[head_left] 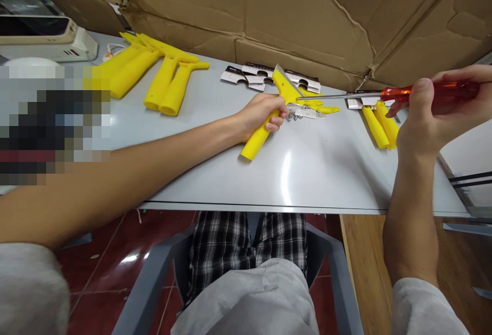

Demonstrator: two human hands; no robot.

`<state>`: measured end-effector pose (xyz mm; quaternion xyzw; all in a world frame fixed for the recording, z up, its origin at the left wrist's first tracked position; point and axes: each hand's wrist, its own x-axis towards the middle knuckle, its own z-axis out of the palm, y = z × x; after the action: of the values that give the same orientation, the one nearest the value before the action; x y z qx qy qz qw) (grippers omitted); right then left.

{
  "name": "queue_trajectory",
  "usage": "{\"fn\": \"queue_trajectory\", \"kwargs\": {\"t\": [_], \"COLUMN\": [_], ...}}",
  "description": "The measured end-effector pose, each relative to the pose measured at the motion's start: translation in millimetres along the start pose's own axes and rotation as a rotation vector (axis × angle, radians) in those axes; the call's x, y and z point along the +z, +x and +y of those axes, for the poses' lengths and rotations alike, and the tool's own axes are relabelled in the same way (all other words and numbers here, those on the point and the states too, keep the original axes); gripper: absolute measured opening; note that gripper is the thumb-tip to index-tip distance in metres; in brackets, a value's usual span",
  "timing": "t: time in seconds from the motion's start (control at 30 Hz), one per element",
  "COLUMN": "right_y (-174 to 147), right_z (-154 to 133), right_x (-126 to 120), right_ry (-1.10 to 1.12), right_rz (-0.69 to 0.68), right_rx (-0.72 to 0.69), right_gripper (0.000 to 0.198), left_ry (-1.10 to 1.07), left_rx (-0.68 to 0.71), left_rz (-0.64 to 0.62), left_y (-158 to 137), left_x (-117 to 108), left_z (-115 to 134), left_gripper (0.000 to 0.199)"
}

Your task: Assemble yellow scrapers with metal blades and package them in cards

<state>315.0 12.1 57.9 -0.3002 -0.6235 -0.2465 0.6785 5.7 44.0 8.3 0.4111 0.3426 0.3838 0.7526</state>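
In the head view, the left hand (265, 112) has its grip closed around the handle of one scraper (255, 143), which is held above the middle of the surface (215, 176). The right hand (426, 112) has its grip closed around one screwdriver (397, 94), and its tip is at the scraper's head. A metal edge is on this head, so the work on it seems to be partly done, with the screwing probably in course. Near it lie small screws (295, 117), too many and too small for me to count, and loose metal strips (309, 112), so some work is perhaps left. Towards the back left corner I count at least four yellow scrapers (156, 81); near the right edge, two yellow handles (374, 127). Several cards (232, 76) overlap along the back edge; their number I cannot tell.
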Motion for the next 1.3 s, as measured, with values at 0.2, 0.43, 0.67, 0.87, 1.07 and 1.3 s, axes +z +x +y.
{"fn": "queue_trajectory", "kwargs": {"t": [0.2, 0.43, 0.67, 0.87, 1.07, 1.3], "right_y": [-1.0, 1.8, 0.9, -0.2, 1.5, -0.6], "right_z": [1.7, 26.9, 18.2, 4.1, 5.6, 16.5], "right_x": [-4.5, -6.0, -3.1, -8.3, -13.6, -15.3], "right_ry": [0.023, 0.056, 0.15, -0.001, 0.098, -0.153], "right_rz": [-0.03, 0.025, 0.016, -0.067, -0.155, 0.029], "right_rx": [0.01, -0.13, -0.065, 0.057, -0.001, -0.014], "right_gripper": [0.03, 0.027, 0.028, 0.022, 0.036, 0.053], "left_ry": [-0.011, -0.006, -0.014, 0.002, -0.004, -0.019], "left_rx": [0.002, -0.01, 0.007, 0.009, 0.006, -0.001], "left_rz": [-0.005, 0.013, 0.005, 0.021, 0.031, 0.018], "left_y": [0.0, -2.1, -1.6, -0.1, 0.2, -1.7], "left_x": [0.4, 2.7, 1.5, 1.3, 0.9, 2.5], "left_z": [-0.3, 1.3, 0.3, -0.6, -0.9, 0.8], "left_gripper": [0.019, 0.02, 0.02, 0.021, 0.023, 0.02]}}
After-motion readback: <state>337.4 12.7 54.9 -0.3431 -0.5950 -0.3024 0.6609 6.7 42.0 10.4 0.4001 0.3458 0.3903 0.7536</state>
